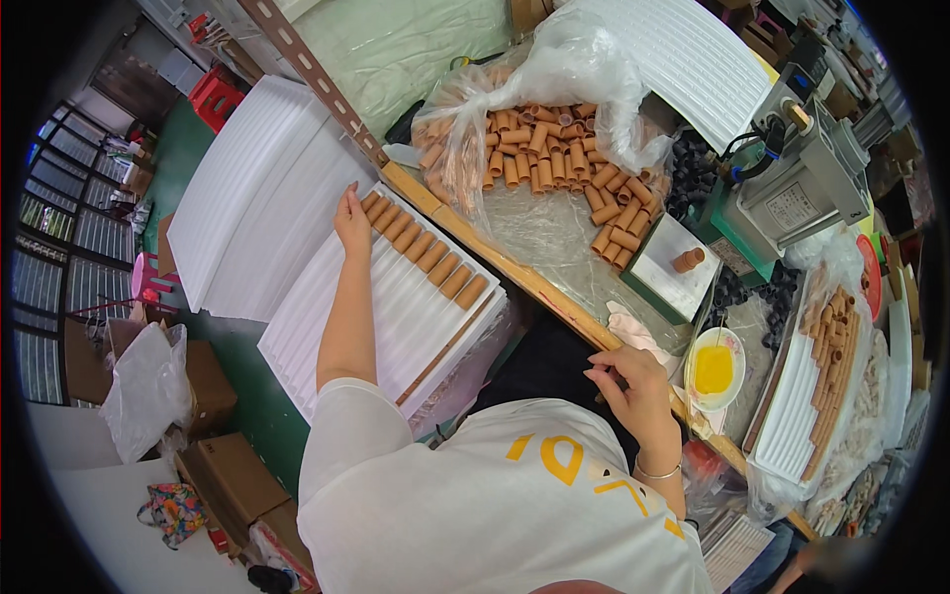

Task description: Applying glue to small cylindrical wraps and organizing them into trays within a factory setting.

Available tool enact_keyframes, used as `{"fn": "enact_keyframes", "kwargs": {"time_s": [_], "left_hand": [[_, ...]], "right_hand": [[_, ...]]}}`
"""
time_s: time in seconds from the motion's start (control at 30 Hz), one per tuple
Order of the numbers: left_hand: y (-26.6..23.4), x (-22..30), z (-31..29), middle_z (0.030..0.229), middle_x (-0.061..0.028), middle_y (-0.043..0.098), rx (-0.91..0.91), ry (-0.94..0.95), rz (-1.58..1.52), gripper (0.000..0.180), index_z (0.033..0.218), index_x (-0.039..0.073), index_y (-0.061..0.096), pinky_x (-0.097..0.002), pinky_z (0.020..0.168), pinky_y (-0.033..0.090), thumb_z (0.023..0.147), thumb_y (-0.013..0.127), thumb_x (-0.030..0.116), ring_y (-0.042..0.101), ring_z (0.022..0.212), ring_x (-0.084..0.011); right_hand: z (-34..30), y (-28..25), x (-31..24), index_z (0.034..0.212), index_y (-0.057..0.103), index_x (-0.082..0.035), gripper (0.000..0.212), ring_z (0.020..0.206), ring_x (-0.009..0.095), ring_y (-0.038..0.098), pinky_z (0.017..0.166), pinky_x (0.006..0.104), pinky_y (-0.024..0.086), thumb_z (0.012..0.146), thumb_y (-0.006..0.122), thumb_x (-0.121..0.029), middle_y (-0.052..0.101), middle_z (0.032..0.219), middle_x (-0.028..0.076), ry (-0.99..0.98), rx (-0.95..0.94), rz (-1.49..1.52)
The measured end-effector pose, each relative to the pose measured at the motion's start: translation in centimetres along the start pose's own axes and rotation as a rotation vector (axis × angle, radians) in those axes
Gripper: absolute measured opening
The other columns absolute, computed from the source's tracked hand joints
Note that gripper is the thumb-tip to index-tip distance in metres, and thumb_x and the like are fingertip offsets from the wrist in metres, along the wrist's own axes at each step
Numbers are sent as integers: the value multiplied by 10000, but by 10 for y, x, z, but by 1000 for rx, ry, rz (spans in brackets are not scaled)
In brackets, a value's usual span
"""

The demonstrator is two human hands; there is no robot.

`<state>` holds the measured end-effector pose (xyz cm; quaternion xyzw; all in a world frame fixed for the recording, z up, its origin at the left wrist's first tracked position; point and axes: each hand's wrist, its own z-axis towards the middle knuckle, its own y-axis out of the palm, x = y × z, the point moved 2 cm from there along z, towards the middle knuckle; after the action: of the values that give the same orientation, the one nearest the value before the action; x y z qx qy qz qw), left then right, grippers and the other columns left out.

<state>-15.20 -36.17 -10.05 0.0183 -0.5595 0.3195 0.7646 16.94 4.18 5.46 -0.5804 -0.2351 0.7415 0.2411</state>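
Observation:
My left hand [352,223] is at the far end of a white ribbed tray [396,307], beside a row of short brown tubes [419,246] lying in its grooves. Its fingers are pressed together, and whatever they may grip is hidden. A long thin brown strip [440,354] lies along a groove near the tray's right side. My right hand [638,391] is over the wooden edge of the workbench [554,297], with its fingers bent, a small gap at the thumb and nothing visible between them. A bowl of yellow liquid [714,368] stands just right of it.
Many loose brown tubes [554,148] spill from a clear plastic bag on the bench. One tube [688,259] lies on a metal block [665,272] beside a grey-green machine [792,198]. Another ribbed tray [782,421] with brown tubes is at right; white sheets [257,198] lean at left.

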Motion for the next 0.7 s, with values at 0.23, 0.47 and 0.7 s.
{"fn": "enact_keyframes", "kwargs": {"time_s": [0.23, 0.47, 0.7], "left_hand": [[17, 2, -7, 1316, -96, 552, 395, -201, -624, 358, 1252, -10, 542, -314, 1035, 357, 1052, 399, 250, 486, 1209, -181], [20, 18, -15, 1359, -77, 513, 404, -301, -788, 361, 1271, 7, 519, -307, 999, 360, 1050, 408, 270, 468, 1199, -156], [25, 18, -20, 1407, -81, 459, 212, -109, -717, 389, 1311, 26, 474, -333, 1101, 259, 1040, 434, 302, 376, 1310, -185]], "right_hand": [[-2, -1, 2, 870, 684, -42, 146, 606, 209, 593, 601, 314, 449, 761, 759, -104, 642, 729, 71, 58, 66, 4], [-13, -3, 12, 861, 690, -35, 117, 607, 229, 579, 596, 326, 451, 770, 745, -82, 638, 726, 82, 108, 96, -5], [-15, 1, 9, 863, 689, -28, 124, 605, 229, 577, 582, 320, 452, 764, 748, -75, 638, 733, 93, 113, 101, -12]]}}
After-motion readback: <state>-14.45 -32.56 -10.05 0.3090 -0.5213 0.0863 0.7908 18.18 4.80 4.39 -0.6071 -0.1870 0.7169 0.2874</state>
